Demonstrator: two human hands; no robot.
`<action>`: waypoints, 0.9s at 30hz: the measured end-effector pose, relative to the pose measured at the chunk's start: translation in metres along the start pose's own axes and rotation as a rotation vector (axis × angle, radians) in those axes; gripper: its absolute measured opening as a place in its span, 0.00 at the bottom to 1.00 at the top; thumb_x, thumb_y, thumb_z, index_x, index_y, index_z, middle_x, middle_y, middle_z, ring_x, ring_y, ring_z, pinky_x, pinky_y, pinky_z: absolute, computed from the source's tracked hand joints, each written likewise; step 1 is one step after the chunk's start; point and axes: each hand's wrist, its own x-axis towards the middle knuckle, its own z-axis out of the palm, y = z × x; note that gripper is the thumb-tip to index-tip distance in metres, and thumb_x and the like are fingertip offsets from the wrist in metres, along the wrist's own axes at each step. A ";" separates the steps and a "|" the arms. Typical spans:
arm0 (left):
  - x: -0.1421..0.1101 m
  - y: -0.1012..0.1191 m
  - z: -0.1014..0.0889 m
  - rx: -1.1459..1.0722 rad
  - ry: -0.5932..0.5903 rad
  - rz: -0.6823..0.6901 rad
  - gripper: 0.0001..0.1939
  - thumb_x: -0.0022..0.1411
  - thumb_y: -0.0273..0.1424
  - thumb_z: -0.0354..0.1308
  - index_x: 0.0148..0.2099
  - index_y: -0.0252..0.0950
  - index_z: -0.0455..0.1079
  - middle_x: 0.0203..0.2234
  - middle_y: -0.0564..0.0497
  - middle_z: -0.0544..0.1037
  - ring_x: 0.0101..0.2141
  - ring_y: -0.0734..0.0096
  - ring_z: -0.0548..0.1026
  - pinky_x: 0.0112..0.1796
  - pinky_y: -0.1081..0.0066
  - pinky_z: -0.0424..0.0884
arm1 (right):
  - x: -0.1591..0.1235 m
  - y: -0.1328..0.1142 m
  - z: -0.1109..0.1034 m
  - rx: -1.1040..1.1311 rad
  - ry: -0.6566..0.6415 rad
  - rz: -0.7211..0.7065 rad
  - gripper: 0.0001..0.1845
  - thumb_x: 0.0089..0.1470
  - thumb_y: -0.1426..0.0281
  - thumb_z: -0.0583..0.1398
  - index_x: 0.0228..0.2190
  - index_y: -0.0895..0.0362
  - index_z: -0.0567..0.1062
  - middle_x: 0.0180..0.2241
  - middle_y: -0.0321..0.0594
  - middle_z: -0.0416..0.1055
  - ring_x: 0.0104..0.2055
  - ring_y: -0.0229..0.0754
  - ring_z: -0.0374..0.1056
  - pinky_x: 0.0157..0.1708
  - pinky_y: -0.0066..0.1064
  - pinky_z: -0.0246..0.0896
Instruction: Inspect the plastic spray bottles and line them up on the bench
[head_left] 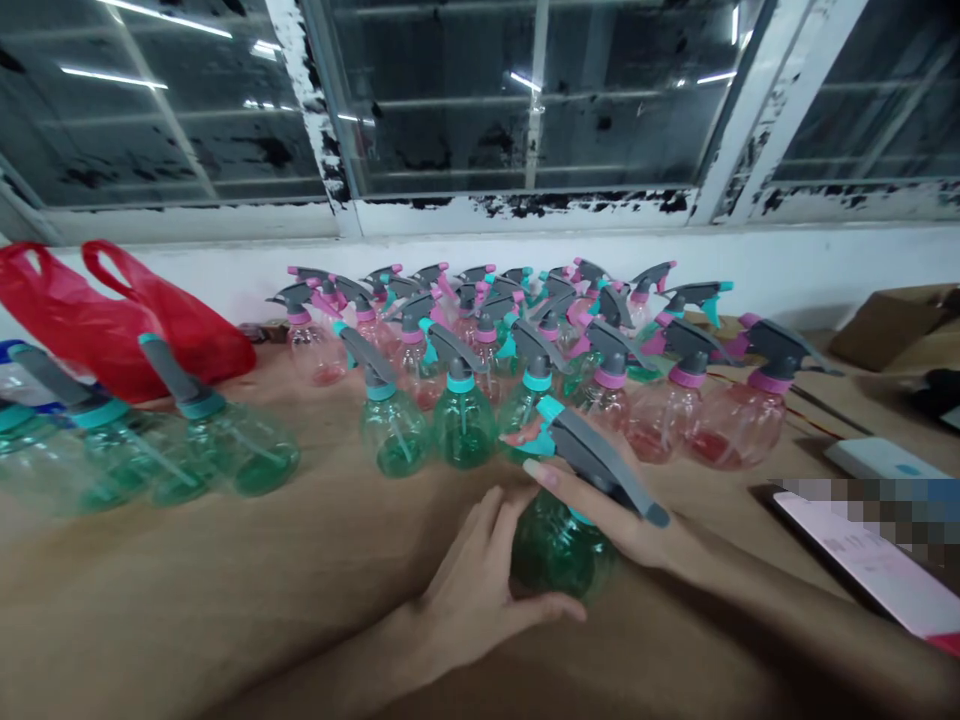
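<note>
A green see-through spray bottle [562, 550] with a grey and teal trigger head stands tilted at the front of the table, between both my hands. My left hand [480, 570] wraps round the left side of its body, thumb along the near side. The fingers of my right hand [600, 500] close about the neck and trigger head from the right. Just behind them stand more green spray bottles [465, 425], with pink spray bottles [660, 415] to the right and further back.
Several green spray bottles [247, 450] stand at the left, before a red plastic bag [150, 330]. On the right lie a phone [855, 550], a white box [885, 455] and a brown cardboard box [900, 325]. A white wall with windows [525, 100] rises behind the wooden table [225, 590].
</note>
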 end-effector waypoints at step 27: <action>-0.013 -0.036 -0.020 0.452 -0.220 0.021 0.36 0.61 0.48 0.54 0.64 0.36 0.53 0.62 0.42 0.55 0.60 0.53 0.56 0.56 0.54 0.55 | 0.004 0.002 -0.019 -0.041 -0.012 0.056 0.11 0.54 0.61 0.58 0.39 0.50 0.71 0.31 0.36 0.70 0.32 0.42 0.67 0.33 0.36 0.63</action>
